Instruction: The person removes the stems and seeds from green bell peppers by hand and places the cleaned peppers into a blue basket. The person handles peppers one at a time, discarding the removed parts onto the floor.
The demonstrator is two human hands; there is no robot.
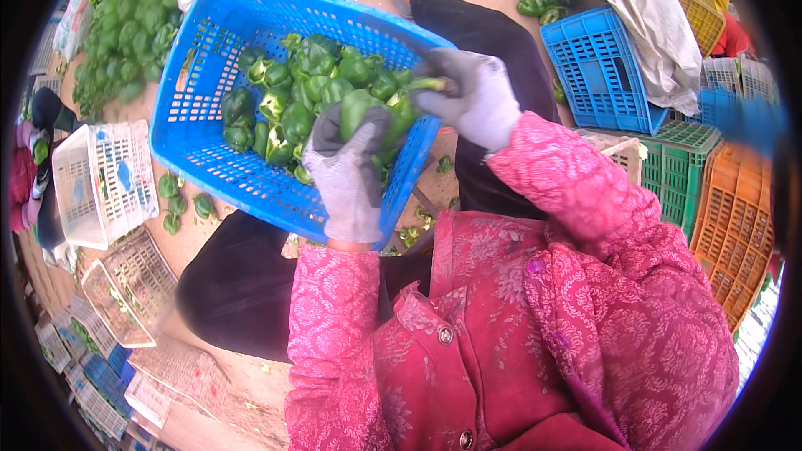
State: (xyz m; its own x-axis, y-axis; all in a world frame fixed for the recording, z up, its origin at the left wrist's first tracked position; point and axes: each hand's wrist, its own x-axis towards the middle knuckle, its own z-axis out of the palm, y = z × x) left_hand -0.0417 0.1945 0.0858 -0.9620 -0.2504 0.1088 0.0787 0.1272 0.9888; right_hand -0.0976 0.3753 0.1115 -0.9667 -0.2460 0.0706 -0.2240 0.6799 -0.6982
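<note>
In front of me a blue plastic crate tilts over my lap, partly filled with green bell peppers. Some of them show pale, cut or opened tops. My left hand, in a grey-palmed glove, reaches over the crate's near side and grips a green bell pepper. At the crate's right rim, my gloved right hand is closed around a pale green stem piece. Blur hides whether a tool is also in that hand.
A large pile of green peppers lies at upper left. White crates stand on the left. On the right are a blue crate, a green crate and an orange crate. Another person's hands show at far left.
</note>
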